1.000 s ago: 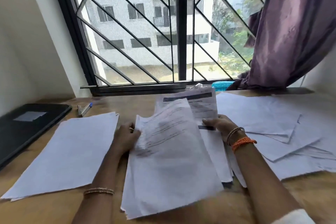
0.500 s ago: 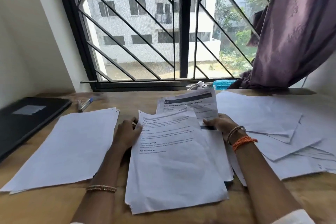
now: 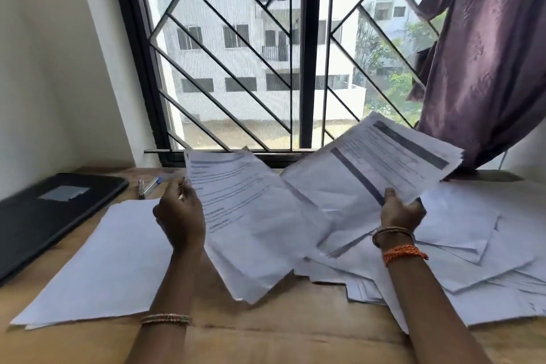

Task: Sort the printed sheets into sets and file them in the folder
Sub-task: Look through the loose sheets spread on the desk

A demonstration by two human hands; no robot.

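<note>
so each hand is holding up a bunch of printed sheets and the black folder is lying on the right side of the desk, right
Not quite: the black folder lies on the left side of the desk, as the head view shows. The left hand and right hand do each hold up printed sheets.

- I take this for a room in a home, used as a study corner.
- A wooden bench (image 3: 280, 313) stands against a grilled window (image 3: 236, 53) with a purple curtain (image 3: 487, 53).
- Apartment blocks (image 3: 242, 9) show outside; a black folder (image 3: 50, 216) and pens (image 3: 147, 186) lie on the bench.
</note>
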